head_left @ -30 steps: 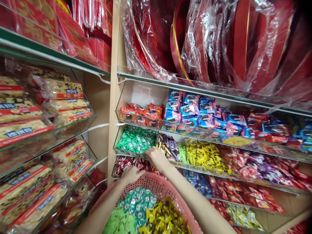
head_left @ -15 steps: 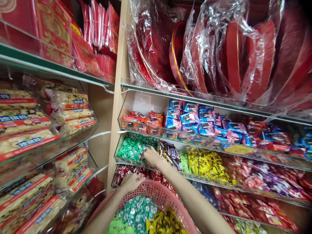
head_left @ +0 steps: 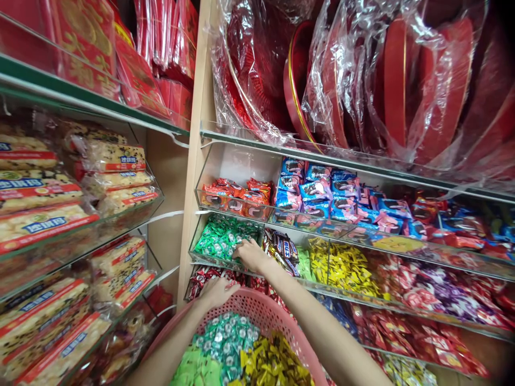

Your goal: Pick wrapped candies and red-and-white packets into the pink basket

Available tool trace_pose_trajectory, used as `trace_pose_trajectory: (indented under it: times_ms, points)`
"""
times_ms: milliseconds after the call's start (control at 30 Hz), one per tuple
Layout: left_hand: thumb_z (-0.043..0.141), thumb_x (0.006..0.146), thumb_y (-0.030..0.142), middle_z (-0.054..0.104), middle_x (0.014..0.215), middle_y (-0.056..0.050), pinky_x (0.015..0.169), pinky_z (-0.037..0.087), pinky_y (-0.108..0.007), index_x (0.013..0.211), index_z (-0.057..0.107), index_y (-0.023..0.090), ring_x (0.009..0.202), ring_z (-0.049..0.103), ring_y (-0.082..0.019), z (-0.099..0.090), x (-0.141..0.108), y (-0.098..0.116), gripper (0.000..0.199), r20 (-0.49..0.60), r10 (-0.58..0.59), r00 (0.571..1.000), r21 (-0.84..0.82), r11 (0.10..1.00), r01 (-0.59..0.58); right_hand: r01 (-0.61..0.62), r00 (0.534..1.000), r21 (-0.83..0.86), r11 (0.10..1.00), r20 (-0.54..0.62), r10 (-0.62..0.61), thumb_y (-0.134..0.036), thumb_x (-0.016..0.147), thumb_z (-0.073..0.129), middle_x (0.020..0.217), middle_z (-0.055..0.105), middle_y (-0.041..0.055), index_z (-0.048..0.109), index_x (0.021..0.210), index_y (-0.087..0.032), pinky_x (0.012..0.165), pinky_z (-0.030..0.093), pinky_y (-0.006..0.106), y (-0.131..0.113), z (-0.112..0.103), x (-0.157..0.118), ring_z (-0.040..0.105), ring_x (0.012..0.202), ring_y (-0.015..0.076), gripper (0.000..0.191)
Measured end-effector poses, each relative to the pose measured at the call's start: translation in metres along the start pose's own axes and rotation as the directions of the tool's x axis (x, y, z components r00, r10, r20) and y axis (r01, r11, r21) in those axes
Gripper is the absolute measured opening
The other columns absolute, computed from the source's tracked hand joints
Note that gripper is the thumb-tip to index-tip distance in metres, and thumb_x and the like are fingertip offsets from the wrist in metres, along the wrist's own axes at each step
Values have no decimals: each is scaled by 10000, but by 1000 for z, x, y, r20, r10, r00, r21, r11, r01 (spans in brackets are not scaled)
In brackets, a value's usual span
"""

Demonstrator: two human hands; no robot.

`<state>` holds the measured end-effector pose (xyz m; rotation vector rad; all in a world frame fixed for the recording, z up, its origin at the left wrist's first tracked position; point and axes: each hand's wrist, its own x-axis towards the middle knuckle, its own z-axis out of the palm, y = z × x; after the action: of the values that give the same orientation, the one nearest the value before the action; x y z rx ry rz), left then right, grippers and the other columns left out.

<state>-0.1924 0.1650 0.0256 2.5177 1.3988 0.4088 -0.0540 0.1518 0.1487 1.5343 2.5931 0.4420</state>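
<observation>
A pink perforated plastic basket [head_left: 277,311] is in front of me, holding teal-green wrapped candies [head_left: 229,340], light green packets [head_left: 197,370] and yellow wrapped candies [head_left: 277,364]. My left hand [head_left: 217,294] is closed over its far left rim, some fingertips hidden. My right hand [head_left: 251,256] reaches over the basket into a clear shelf bin of green wrapped candies [head_left: 221,236]. Its fingers are curled down at the bin's front right corner, among the candies; whatever lies inside them is hidden. Dark-wrapped chocolate bars [head_left: 284,249] are just right of that hand.
Clear shelf dividers [head_left: 329,268] separate yellow packets [head_left: 346,268] and other sweets. Blue-and-pink cookie packs [head_left: 317,190] fill the shelf above. Red round trays [head_left: 298,88] in plastic stand on top. Packaged pastries [head_left: 44,220] line the left shelves beside a wooden post [head_left: 191,177].
The view has shifted slightly, and the left hand and basket rim appear a little higher. My right hand stays in the green candy bin, its fingers still curled at the same corner.
</observation>
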Motion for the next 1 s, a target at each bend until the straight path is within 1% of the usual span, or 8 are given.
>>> trace_pose_trajectory:
  times_ms: [533,633,700,767,800,900,967,1000]
  points:
    - [184,760,668,619,618,-62,532,312,-242,575,594,192,628,583,-198,-5,-10,4,655,-26,6,1000,12,1000,-6,-61,995,-5,998,-81,60,-209,869,347,929,602,98,609,875,-159,797,310,337,-5,-1,0,438,969,213,266]
    - [194,755,671,621,630,-63,549,326,-240,568,599,188,639,583,-192,-4,-11,5,657,-23,-16,1000,14,1000,17,-109,980,88,990,-156,121,-209,859,366,897,604,99,602,847,-157,785,329,328,-3,-5,-5,460,941,207,243]
    - [189,753,673,625,638,-64,557,336,-241,575,603,189,648,585,-193,-4,-12,5,662,-24,-18,1000,19,1000,19,-116,947,280,953,-257,191,-210,844,396,888,609,88,605,819,-161,791,342,315,-5,-8,-12,486,904,187,217]
    - [186,752,676,634,658,-69,565,349,-245,599,612,191,668,592,-202,-3,-11,5,664,-28,-15,999,21,1000,16,-52,884,586,809,-349,310,-244,826,437,879,616,64,605,793,-165,797,362,297,-13,-9,-24,516,862,163,188]
    - [186,751,677,640,674,-72,570,357,-249,614,617,193,683,595,-209,-2,-10,4,663,-29,-17,999,21,1000,18,5,853,747,665,-350,387,-276,813,464,858,620,51,602,773,-165,788,379,289,-19,-8,-31,533,835,154,182]
    - [202,764,653,659,752,-74,591,382,-260,696,639,211,736,604,-223,-1,-8,3,625,-11,-8,1000,16,1000,8,140,849,990,-25,-107,518,-371,744,555,763,619,21,579,749,-156,733,441,281,-44,1,-54,585,763,148,216]
    - [233,793,585,667,799,-62,598,392,-262,778,646,235,760,608,-221,-1,-6,2,541,23,27,999,13,1000,-27,136,886,895,-425,82,456,-372,692,619,729,615,14,556,766,-152,718,466,285,-60,10,-67,614,747,154,241]
    - [262,801,546,668,817,-56,601,395,-262,815,644,247,771,609,-220,-1,-5,2,486,40,38,998,16,999,-38,123,896,826,-550,146,420,-359,673,643,730,617,14,545,776,-152,718,472,284,-65,14,-73,624,754,158,251]
